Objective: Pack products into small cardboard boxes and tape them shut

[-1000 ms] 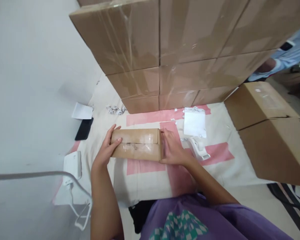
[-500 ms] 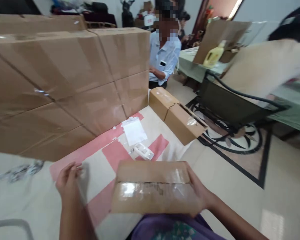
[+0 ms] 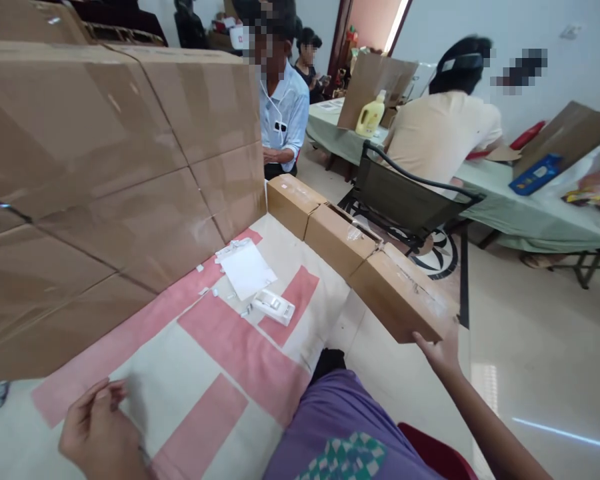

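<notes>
At the right end of a row, a brown cardboard carton [image 3: 397, 293] is held at its near end by my right hand [image 3: 443, 347]. Its far end meets a second carton [image 3: 343, 243], and a third carton [image 3: 293, 199] stands beyond that. Loosely curled, with thumb and fingers drawn together, my left hand [image 3: 103, 430] hovers over the striped tablecloth [image 3: 200, 407]. I see nothing held in it. Between the hands and the boxes lie a white paper sheet [image 3: 249, 268] and a small white device or packet [image 3: 275, 307] on the cloth.
A wall of stacked, taped cartons [image 3: 130, 147] rises on the left. A person in a light blue shirt [image 3: 285, 110] is behind the row. Another person [image 3: 437, 137] sits on a dark folding chair [image 3: 405, 200] at a green-covered table [image 3: 510, 207]. Small white scraps [image 3: 215, 292] lie about.
My right hand has moved the carton from in front of me rightward and away, to the row's end. My left hand has shifted lower left in view, and the camera has turned right.
</notes>
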The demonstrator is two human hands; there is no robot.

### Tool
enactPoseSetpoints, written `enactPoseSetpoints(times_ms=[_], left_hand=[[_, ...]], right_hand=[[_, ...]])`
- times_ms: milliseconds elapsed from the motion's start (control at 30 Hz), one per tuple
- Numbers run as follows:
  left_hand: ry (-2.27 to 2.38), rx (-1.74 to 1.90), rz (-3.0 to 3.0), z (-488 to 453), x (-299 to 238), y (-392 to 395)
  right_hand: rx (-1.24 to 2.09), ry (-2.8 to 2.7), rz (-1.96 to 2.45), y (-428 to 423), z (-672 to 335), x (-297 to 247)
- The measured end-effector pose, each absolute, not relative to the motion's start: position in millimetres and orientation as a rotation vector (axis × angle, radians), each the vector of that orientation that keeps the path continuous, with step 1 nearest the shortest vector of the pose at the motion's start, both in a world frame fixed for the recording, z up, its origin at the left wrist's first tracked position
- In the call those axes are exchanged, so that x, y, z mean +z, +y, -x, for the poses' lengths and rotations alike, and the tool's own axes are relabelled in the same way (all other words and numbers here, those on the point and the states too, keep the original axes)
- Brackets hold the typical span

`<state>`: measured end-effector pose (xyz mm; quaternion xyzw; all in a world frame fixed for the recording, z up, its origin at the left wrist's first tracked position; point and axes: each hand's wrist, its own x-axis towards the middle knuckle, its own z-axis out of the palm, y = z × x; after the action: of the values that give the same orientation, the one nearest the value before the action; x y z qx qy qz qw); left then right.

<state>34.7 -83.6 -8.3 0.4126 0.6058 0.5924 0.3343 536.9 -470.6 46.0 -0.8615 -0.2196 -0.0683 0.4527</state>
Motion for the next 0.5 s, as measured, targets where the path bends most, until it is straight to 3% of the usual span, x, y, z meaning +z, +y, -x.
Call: enactPoseSetpoints(times_ms=[500], left_hand=[[1.477,1.511,-0.98,-34,-17,-82]], right_hand=[[0.025,-0.784,1.995,-294,-590,46]])
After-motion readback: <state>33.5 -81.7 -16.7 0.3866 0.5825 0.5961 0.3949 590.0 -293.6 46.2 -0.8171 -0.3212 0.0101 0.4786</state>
